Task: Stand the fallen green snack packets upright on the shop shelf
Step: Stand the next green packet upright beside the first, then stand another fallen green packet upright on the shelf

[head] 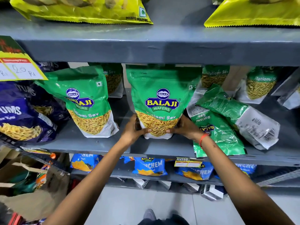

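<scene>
- Packet handling first: the green packet (162,101) you hold is a soft, glossy film pouch, probably light, with loose crunchy snack inside. Judge it slippery on the face and easy to crush, so squeeze gently.
- Your left hand (135,129) and right hand (185,128) cup its lower corners, one on each side. The fingers (171,131) are curled narrowly around the bottom edge, thumbs meeting on the front.
- That low grip looks sound to you: the filling sits at the base, so the weight is there, and the flat bottom is what must meet the shelf (73,143).
- It stands near the middle of the shelf, base on the board, top just under the shelf above. Its long axis runs up and down, label facing you and reading right way up.
- A second upright packet (86,101) stands to its left, leaning slightly left.
- Just right of your right hand, two fallen packets (217,130) lie flat and overlapping. The nearer one points its top toward you, print upside down; the other lies across it, barcode end to the right.
- Take those by the filled end too, I'd judge, then swing the top up and back.
</scene>
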Demonstrator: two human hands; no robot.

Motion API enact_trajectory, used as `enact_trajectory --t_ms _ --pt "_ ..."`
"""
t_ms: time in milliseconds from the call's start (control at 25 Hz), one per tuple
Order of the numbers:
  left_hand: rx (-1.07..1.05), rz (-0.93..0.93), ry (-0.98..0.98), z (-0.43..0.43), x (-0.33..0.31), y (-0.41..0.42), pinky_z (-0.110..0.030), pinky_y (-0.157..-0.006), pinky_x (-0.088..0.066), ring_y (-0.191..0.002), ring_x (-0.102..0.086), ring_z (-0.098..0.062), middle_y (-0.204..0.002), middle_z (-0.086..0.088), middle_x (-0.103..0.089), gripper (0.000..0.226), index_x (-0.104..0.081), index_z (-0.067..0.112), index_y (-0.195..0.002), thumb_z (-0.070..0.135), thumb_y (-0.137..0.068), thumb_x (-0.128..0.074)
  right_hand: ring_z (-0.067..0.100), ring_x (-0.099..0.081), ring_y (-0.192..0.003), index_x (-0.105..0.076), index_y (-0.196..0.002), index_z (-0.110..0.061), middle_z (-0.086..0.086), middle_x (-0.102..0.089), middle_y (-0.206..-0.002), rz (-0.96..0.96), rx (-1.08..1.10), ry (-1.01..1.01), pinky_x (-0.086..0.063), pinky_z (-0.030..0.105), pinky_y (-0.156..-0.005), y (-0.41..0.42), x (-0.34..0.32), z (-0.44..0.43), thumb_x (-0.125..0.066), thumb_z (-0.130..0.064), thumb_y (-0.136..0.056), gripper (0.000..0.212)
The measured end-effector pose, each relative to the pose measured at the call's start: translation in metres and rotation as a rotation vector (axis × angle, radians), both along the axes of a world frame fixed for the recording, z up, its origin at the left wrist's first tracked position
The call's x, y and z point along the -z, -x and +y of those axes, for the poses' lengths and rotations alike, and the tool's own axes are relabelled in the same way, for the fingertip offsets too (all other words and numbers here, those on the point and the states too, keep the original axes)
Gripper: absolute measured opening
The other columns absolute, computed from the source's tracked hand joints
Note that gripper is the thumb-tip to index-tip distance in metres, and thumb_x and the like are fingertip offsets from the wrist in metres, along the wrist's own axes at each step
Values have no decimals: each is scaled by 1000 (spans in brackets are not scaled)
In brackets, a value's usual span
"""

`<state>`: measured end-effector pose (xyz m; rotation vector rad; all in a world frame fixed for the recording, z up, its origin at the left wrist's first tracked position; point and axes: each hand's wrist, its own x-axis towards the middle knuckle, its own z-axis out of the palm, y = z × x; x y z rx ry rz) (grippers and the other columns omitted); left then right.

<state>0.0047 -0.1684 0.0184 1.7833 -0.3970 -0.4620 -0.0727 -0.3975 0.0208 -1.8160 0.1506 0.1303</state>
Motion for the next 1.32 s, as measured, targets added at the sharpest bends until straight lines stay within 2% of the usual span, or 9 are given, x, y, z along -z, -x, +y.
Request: enact_trajectory --t_ms 120,200,360,560,640,800,960,1120,1320 --pt "-43 -121 -18 -1 -10 14 -44 -108 -39 -126 -47 -16 -137 -2 -50 95 -33 24 -131 48 -52 -80 16 -48 -127 -19 -144 -18 4 -47 -142 27 -22 52 -46 29 -104 7 -12 -1 -82 -18 -65 100" --pt "-142 -352 -72 -8 -20 29 -34 -115 -24 -141 -23 -15 -155 -5 -23 111 -9 21 -144 54 -61 -74 20 -53 -118 -35 -136 -4 12 -52 -136 3 -14 225 -49 17 -93 11 -33 -4 -65 -6 -80 64" --pt "-311 -860 -336 -37 -36 59 -38 -120 0 -144 14 -17 -153 -11 10 103 8 5 -144 60 -79 -50 37 -58 -111 -58 -116 -1 23 -62 -121 -435 348 793 -43 37 -95 16 -63 -40 -44 -15 -74 46" --pt "-258 -1080 -308 -98 -37 98 -34 -119 0 -144 13 -14 -153 2 26 79 11 12 -144 41 -92 -41 38 -48 -125 -56 -122 -10 19 -55 -133 -284 146 1109 -38 52 -106 15 -53 -111 -51 -39 -75 55" --pt "-164 -1154 -264 -126 -31 110 -35 -119 -11 -145 3 -13 -157 1 9 66 1 13 -145 24 -94 -39 34 -46 -127 -56 -122 -14 14 -57 -132 -222 74 1151 -35 53 -107 26 -46 -122 -50 -37 -78 49" --pt "-75 -1012 -379 -169 -18 110 -32 -111 -26 -139 -28 -17 -151 -8 -30 69 -28 10 -141 -7 -78 -49 27 -40 -131 -51 -125 -19 7 -53 -134 -222 55 1141 -33 49 -109 59 -38 -147 -55 -27 -83 43" --pt "65 -848 -559 -178 2 86 -41 -111 -36 -142 -23 -16 -154 -2 -24 77 -27 18 -142 -15 -75 -41 23 -35 -134 -46 -130 -22 1 -48 -139 -124 36 1149 -27 51 -112 92 -30 -175 -52 -29 -84 46" --pt "108 -609 -596 -184 3 73 -41 -119 -19 -143 -16 -13 -156 2 -18 60 -19 22 -145 0 -91 -30 24 -33 -134 -47 -128 -25 0 -47 -140 -32 39 1160 -26 54 -112 107 -25 -201 -54 -27 -82 47" --pt "93 -651 -638 -191 -4 71 -37 -113 -27 -140 -27 -22 -154 -3 -25 59 -33 14 -139 -9 -85 -35 26 -34 -133 -51 -123 -20 5 -49 -135 42 59 1203 -28 53 -111 110 -20 -216 -55 -24 -81 42"
